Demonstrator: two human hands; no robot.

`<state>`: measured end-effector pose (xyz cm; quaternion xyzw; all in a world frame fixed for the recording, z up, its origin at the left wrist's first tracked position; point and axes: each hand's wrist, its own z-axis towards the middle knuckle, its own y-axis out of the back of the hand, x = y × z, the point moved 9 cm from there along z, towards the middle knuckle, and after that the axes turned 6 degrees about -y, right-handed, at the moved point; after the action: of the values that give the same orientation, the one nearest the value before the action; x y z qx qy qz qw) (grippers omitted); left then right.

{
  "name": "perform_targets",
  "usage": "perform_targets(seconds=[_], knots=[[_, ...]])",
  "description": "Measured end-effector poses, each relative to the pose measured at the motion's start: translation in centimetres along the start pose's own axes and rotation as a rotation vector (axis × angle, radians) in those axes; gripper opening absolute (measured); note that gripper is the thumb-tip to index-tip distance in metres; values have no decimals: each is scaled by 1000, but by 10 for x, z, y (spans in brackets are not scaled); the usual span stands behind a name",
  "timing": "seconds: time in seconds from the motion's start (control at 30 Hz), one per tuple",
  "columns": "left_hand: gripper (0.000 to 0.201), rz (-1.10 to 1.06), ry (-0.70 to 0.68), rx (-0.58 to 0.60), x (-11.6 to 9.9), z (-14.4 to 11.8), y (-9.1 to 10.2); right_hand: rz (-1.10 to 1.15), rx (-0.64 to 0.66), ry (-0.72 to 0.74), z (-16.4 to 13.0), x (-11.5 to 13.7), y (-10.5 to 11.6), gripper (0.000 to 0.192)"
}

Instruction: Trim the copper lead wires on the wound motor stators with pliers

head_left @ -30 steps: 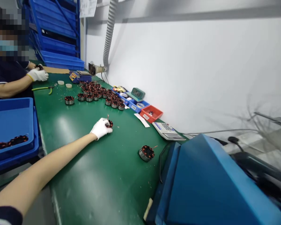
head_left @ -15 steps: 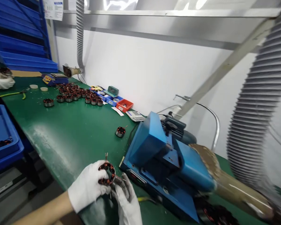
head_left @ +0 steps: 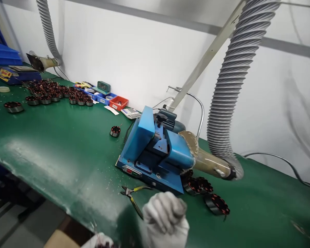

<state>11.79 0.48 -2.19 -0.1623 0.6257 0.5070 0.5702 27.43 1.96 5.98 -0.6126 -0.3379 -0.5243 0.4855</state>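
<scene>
My right hand [head_left: 165,215], in a white glove, hovers over the near edge of the green table [head_left: 67,144] with its fingers curled into a fist; nothing shows in it. Only the top of my gloved left hand [head_left: 99,240] shows at the bottom edge, closed around a dark copper-wound stator [head_left: 104,245] that is mostly cut off. Yellow-handled pliers [head_left: 133,195] lie on the table just left of my right hand. A blue bench machine [head_left: 155,151] stands right behind them.
A grey ribbed hose [head_left: 229,86] runs up from the machine's right end. Three wound stators [head_left: 196,186] lie right of the machine, one stator [head_left: 115,131] lies to its left, and several more [head_left: 54,94] are at the far left. A calculator [head_left: 130,113] and a red bin [head_left: 118,102] sit by the wall.
My view swung right and down toward the blue machine. My left hand brought the stator back from mid-table to the near edge, the right hand joined it, and both now sit lower in frame.
</scene>
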Motion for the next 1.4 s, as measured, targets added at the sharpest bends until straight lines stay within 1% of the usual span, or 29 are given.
perform_targets(seconds=[0.03,0.07,0.1,0.13,0.17,0.2,0.27,0.33,0.4,0.47,0.5,0.53,0.6,0.67,0.7,0.73,0.8,0.87,0.9,0.93,1.03,1.13,1.2,1.3,1.37,1.4], knots=[[22,-18,2,22,1,-3,0,138,-15,-54,1,-3,6,49],[20,-37,1,42,2,-4,1,269,0,-128,1,-10,8,43],[20,-50,7,50,2,-5,3,363,33,-205,0,-17,7,38],[20,-54,19,44,1,-4,6,405,63,-271,-3,-24,4,35],[22,-53,38,25,0,-3,10,386,70,-311,-7,-31,4,33],[23,-34,52,-10,-2,-2,15,343,37,-327,-10,-38,6,32],[21,41,57,-99,-10,2,28,248,-84,-320,-16,-50,16,29],[13,155,10,-172,-20,7,38,177,-182,-323,-22,-64,24,31],[8,331,-35,-220,-25,14,46,152,-205,-355,-25,-80,25,35],[6,503,-13,-240,-16,21,51,156,-185,-401,-26,-94,22,36],[5,551,12,-230,-8,24,53,165,-173,-419,-25,-99,21,36],[4,548,37,-195,1,26,54,173,-164,-436,-24,-103,20,35],[11,449,27,-43,15,28,51,175,-180,-457,-20,-108,23,38],[20,348,-22,135,18,26,51,154,-184,-479,-15,-111,26,42],[22,330,-35,176,16,25,56,140,-159,-498,-13,-113,24,43],[24,330,-34,171,13,26,66,129,-119,-520,-11,-116,20,45],[29,322,-7,68,3,32,89,122,-44,-557,-8,-123,10,50],[29,317,55,-31,-7,41,102,102,-10,-553,-4,-128,1,57],[27,344,87,-54,-12,46,102,75,-4,-533,-2,-130,-2,58],[25,407,115,-53,-17,50,97,42,2,-508,1,-130,-6,58],[30,695,187,47,-25,59,69,-45,26,-460,8,-128,-15,47],[26,876,239,82,-24,55,47,-94,65,-466,13,-124,-21,30],[22,906,222,47,-21,47,38,-129,85,-469,14,-120,-24,23],[17,871,148,-65,-16,33,35,-188,86,-460,14,-116,-27,17],[18,778,114,-130,-8,24,35,-221,91,-447,13,-113,-28,14],[20,694,110,-146,-3,20,34,-231,97,-438,12,-110,-28,13]])
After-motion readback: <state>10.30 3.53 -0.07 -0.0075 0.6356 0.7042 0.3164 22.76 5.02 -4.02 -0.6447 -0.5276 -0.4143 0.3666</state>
